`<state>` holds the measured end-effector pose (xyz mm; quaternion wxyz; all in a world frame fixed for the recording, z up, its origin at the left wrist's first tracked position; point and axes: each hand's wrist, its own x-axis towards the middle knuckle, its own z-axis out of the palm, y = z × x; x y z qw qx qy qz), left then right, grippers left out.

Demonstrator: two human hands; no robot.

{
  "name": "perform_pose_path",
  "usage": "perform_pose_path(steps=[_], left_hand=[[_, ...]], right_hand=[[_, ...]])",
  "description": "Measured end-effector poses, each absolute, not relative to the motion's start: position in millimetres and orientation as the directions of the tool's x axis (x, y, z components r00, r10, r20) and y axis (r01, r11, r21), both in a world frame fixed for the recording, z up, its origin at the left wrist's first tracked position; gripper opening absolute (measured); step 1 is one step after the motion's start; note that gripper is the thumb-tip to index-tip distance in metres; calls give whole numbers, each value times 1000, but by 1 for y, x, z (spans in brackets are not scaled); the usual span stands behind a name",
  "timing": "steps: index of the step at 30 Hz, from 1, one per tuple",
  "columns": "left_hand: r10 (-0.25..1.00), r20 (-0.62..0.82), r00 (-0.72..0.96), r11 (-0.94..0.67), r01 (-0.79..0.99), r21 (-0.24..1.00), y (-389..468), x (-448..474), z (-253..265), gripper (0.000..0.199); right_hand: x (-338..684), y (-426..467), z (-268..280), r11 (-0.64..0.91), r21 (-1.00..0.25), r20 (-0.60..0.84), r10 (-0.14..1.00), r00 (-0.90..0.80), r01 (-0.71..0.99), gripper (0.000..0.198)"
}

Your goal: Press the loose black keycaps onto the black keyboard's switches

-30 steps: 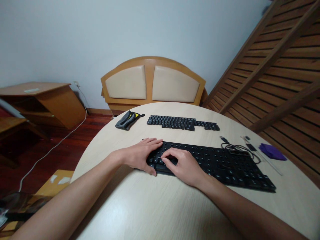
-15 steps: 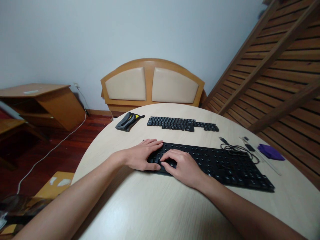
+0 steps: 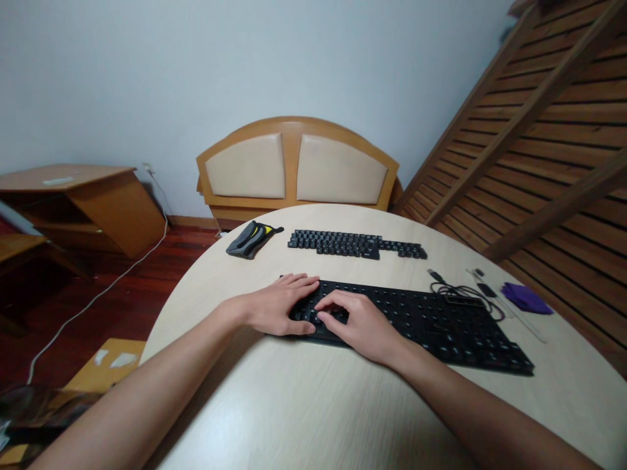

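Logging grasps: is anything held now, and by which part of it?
Can't tell. Left hand lies spread on the left end of the keyboard; fingers of the right hand curl over it, any pinched part isn't discernible.

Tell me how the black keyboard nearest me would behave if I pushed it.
The keyboard would probably stay stiff, being one long, flat slab with no visible bend. It seems unlikely to roll or tip, since it lies broad and low on the table. The cable bunched along its far edge might trail along, though I can't see whether they join.

Left hand, right hand at keyboard; keycaps beyond.
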<state>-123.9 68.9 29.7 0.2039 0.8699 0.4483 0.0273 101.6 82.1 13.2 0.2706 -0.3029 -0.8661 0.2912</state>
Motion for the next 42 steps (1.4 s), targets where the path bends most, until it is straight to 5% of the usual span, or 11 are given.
perform_pose_path(steps=[5, 11, 23, 33, 42], left_hand=[[796, -155, 585, -498, 780, 380, 69, -123, 32, 94], [796, -168, 582, -499, 787, 363, 69, -122, 35, 97], [791, -180, 585, -507, 792, 341, 69, -122, 35, 97], [796, -163, 583, -507, 789, 348, 69, -122, 33, 95], [805, -83, 588, -532, 776, 339, 68, -121, 28, 90]], right_hand=[[101, 98, 19, 608, -660, 284, 745, -603, 441, 12], [96, 143, 22, 663, -263, 289, 748, -598, 701, 17], [57, 203, 14, 637, -15, 311, 736, -601, 771, 30], [54, 201, 11, 689, 3, 300, 691, -658, 725, 15], [95, 144, 20, 703, -189, 355, 700, -620, 685, 16]])
